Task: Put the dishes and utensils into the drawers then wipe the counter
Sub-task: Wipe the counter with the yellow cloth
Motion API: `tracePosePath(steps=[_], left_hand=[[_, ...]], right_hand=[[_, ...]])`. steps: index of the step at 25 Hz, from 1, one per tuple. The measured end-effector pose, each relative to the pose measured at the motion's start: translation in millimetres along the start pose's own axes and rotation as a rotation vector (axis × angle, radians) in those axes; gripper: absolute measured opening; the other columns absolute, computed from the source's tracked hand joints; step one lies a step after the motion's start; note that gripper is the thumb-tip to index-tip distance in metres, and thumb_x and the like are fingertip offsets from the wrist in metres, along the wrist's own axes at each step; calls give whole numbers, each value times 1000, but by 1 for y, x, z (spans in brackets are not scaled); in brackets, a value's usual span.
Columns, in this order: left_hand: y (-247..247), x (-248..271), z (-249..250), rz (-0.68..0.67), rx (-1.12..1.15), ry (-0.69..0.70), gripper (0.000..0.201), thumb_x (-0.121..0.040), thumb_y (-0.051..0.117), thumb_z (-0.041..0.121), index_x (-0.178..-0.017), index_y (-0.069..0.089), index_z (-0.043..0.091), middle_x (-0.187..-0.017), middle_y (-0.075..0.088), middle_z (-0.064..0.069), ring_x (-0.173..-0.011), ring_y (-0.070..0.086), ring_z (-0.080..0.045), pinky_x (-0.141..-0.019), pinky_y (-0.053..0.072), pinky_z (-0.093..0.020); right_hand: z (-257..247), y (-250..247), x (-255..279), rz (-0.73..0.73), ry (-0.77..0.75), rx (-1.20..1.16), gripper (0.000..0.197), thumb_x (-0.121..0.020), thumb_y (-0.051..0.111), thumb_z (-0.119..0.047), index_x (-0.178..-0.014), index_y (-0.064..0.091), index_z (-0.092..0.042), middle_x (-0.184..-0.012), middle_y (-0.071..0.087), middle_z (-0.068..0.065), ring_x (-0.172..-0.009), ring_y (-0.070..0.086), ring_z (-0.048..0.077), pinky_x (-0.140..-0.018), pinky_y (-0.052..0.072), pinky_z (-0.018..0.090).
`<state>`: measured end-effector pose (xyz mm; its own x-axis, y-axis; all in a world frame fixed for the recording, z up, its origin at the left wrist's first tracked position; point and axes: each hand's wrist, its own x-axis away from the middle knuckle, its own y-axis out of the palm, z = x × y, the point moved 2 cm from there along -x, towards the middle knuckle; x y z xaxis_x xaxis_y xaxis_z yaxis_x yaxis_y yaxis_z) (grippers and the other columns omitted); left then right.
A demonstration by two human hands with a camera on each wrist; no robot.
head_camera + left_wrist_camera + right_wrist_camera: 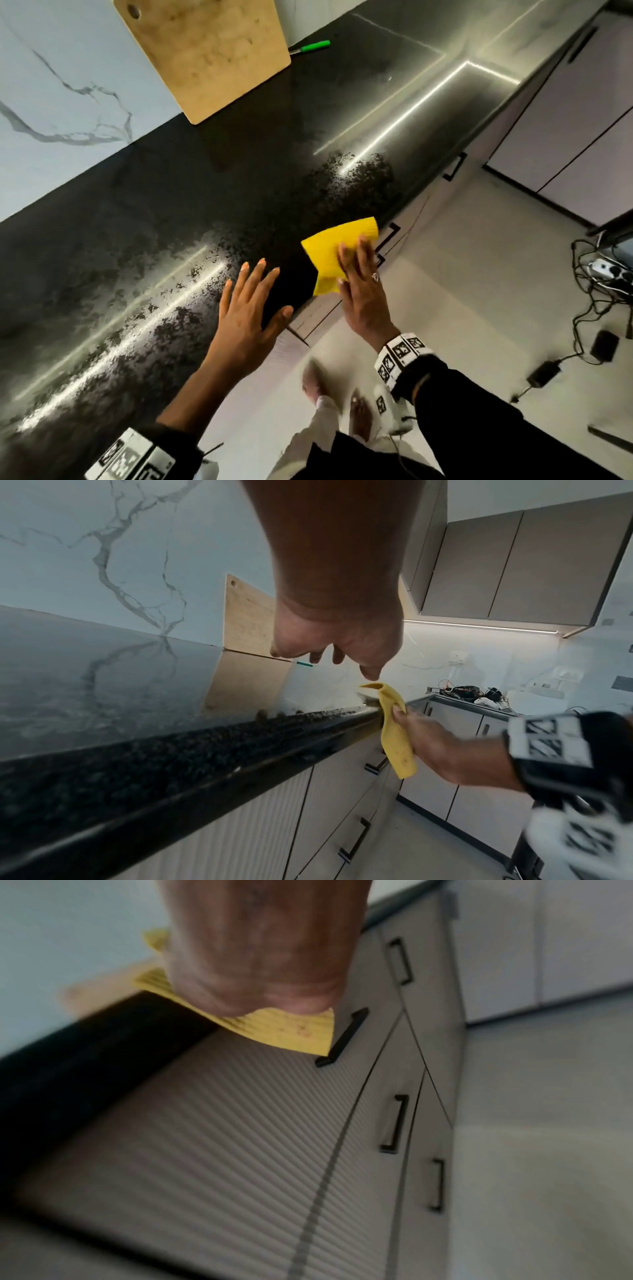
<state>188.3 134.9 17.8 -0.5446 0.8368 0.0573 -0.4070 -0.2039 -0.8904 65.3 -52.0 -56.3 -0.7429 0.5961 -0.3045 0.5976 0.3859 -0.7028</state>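
right hand (359,294): holds yellow cloth (339,255) at the front edge of the counter (171,212), fingers flat over it, thumb under
cloth: partly on the counter, partly hanging past the edge above the drawers (240,1110)
left hand (246,308): fingers spread and straight over the counter, holding nothing
counter: black, wet streaks
cutting board (205,54): leans on the marble wall
green marker (311,46): beside the board

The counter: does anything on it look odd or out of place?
Yes. A green-handled utensil lies on the counter beside the leaning cutting board, not in a drawer. The cloth under the right hand overhangs the counter's edge.
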Motion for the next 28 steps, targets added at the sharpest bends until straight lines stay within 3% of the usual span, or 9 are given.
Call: tracePosePath(steps=[3, 5, 10, 14, 16, 19, 23, 25, 28], left_hand=[[-1, 6, 6, 23, -14, 0, 70, -90, 27, 67, -153, 22, 35, -162, 3, 12, -150, -12, -9, -122, -2, -45], [1, 10, 6, 41, -28, 3, 71, -90, 29, 67, -153, 23, 35, -162, 4, 11, -150, -11, -10, -122, -2, -44], [-10, 2, -8, 177, 143, -45, 66, -91, 34, 62, -145, 43, 26, -159, 26, 3, -149, 6, -10, -120, 15, -48], [-36, -7, -17, 297, 317, -66, 47, -97, 42, 43, -130, 57, 14, -149, 42, -7, -144, 25, -11, -118, 23, -47], [-51, -14, -17, 347, 365, -62, 40, -98, 42, 38, -125, 59, 15, -139, 46, 3, -140, 34, -14, -116, 28, -39], [-59, -30, -18, 351, 477, -75, 37, -99, 42, 38, -122, 61, 15, -131, 49, 11, -135, 43, -11, -108, 35, -32], [-83, -85, -30, 365, 633, -99, 54, -94, 36, 60, -122, 61, 22, -125, 60, 9, -119, 54, -5, -101, 45, -32], [-99, -120, -36, 346, 677, -93, 62, -90, 32, 68, -120, 63, 23, -119, 64, 9, -113, 58, -5, -98, 47, -32], [-122, -169, -38, 312, 708, -100, 66, -86, 34, 75, -118, 62, 24, -115, 65, 9, -106, 62, -8, -93, 51, -36]], right_hand=[[-4, -11, -48, 278, 600, -560, 55, -106, 33, -22, -154, 13, -6, -161, 12, 15, -147, 21, 30, -111, 23, 15], [-23, -16, -70, 353, 916, -706, 51, -106, 29, -23, -154, 16, -8, -157, 25, 18, -139, 35, 34, -108, 28, 25], [-91, 20, -10, -186, 1309, -856, 42, -105, 30, -26, -136, 44, -1, -131, 55, 22, -117, 55, 36, -102, 44, 45], [-133, -4, -3, -467, 1223, -1118, 32, -98, 31, -1, -94, 63, 3, -82, 70, 17, -84, 65, 40, -71, 58, 42], [-136, -35, -21, -568, 1140, -1130, 30, -98, 30, 4, -95, 58, 12, -89, 67, 26, -72, 62, 41, -58, 56, 38], [-125, -63, -63, -654, 1081, -1167, 36, -104, 33, -8, -134, 44, 8, -131, 55, 26, -103, 63, 34, -82, 51, 43], [-109, -70, -152, -645, 849, -1071, 34, -102, 36, -6, -134, 48, -1, -112, 64, 11, -96, 62, 25, -89, 49, 44], [-99, -68, -196, -577, 753, -984, 30, -99, 40, -2, -127, 51, -5, -116, 62, 17, -105, 60, 33, -96, 45, 52], [-79, -68, -264, -419, 586, -712, 27, -93, 49, -1, -119, 57, -4, -112, 60, 18, -103, 57, 33, -91, 47, 44]])
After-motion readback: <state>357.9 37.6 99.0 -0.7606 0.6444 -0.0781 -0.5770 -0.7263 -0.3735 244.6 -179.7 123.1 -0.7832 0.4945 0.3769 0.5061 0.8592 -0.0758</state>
